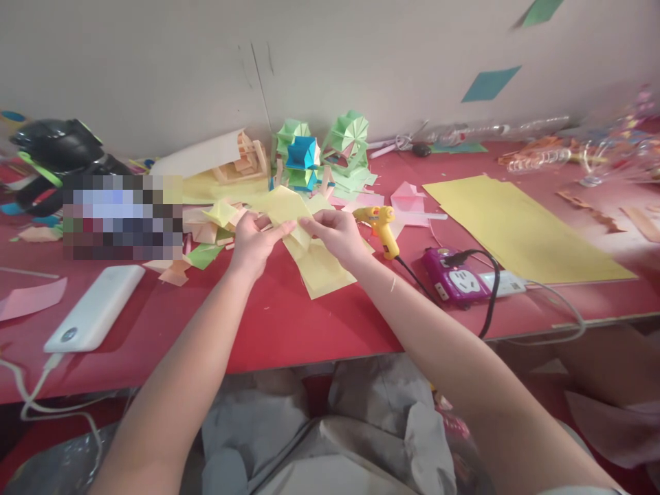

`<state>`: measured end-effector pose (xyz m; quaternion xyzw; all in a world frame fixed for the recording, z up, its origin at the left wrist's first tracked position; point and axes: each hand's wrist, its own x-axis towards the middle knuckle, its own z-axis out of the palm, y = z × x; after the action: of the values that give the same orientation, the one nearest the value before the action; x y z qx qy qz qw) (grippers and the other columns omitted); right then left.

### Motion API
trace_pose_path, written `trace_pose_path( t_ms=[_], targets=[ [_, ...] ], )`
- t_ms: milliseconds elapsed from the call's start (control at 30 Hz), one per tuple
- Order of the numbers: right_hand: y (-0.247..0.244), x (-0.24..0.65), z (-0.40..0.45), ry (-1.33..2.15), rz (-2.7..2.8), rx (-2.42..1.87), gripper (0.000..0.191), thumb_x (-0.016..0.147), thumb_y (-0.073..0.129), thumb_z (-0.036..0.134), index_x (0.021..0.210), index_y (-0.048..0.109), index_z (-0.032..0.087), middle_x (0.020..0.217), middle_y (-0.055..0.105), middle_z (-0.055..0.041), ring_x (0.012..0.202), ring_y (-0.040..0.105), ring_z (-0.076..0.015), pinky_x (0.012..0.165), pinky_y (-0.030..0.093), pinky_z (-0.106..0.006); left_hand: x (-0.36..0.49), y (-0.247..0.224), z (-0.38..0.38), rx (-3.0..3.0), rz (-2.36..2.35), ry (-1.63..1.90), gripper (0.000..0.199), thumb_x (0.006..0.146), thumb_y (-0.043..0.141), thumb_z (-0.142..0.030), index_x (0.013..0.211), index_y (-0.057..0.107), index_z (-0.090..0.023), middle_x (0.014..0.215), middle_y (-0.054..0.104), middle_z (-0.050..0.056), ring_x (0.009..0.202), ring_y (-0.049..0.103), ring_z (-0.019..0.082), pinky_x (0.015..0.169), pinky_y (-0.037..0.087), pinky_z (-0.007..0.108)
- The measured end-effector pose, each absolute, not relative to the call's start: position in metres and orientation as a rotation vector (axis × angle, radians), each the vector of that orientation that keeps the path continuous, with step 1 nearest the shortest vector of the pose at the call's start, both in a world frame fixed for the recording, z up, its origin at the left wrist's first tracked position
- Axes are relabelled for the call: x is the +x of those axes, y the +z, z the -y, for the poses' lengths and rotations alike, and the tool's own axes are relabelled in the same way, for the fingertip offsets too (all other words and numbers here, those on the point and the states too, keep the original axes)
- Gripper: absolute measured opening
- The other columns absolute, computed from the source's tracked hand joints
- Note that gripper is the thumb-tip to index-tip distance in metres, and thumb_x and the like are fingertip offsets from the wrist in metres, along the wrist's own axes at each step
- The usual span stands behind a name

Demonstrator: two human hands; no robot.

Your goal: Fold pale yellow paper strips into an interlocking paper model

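A pale yellow sheet of paper (284,204) is held up between my two hands over the red table. My left hand (256,242) pinches its lower left edge between thumb and fingers. Close beside it, my right hand (335,237) pinches the lower right edge, the thumbs nearly touching. Below them lies more pale yellow paper (324,271), partly covered by my right hand. A yellow glue gun (384,229) lies just right of my right hand, and folded paper scraps (219,214) lie left of my left hand.
Green and blue folded paper models (302,155) stand at the back of the red table (304,333). A purple power strip (454,278) with cables and large yellow sheets (520,227) are on the right. A white power bank (95,309) and a black object (62,155) are on the left.
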<state>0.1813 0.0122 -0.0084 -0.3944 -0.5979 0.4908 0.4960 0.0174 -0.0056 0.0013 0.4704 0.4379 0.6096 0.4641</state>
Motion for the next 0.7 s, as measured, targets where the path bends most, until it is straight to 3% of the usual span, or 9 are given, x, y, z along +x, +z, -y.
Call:
trace_pose_path(
  t_ms=[200,433,700],
  targets=[
    [-0.009,0.178,-0.009,1.189,1.477,-0.965,0.052,0.072,0.076,0.068,0.067,0.059,0.018,0.066,0.055,0.0015,0.063,0.045,-0.0102,0.058,0.036,-0.026,0.019,0.003,0.007,1.112,-1.080,1.487,0.030,0.062,0.089,-0.026,0.083,0.071,-0.015,0.084,0.076,0.006,0.084,0.074,0.022,0.087,0.060,0.038],
    [-0.010,0.180,-0.012,1.312,1.417,-0.886,0.045,0.074,0.078,0.061,0.071,0.060,0.020,0.072,0.059,0.0003,0.072,0.057,-0.0130,0.069,0.048,-0.027,0.015,0.006,0.005,1.070,-1.032,1.608,0.036,0.060,0.089,-0.025,0.070,0.055,-0.020,0.066,0.065,-0.004,0.071,0.070,0.016,0.084,0.060,0.035],
    [-0.005,0.183,-0.013,1.430,1.351,-0.800,0.040,0.070,0.083,0.055,0.074,0.065,0.019,0.078,0.063,0.0000,0.076,0.059,-0.0118,0.076,0.052,-0.027,0.007,0.010,0.006,1.198,-1.041,1.575,0.028,0.071,0.077,-0.031,0.092,0.062,-0.021,0.088,0.074,0.004,0.099,0.073,0.026,0.087,0.060,0.038]
  ],
)
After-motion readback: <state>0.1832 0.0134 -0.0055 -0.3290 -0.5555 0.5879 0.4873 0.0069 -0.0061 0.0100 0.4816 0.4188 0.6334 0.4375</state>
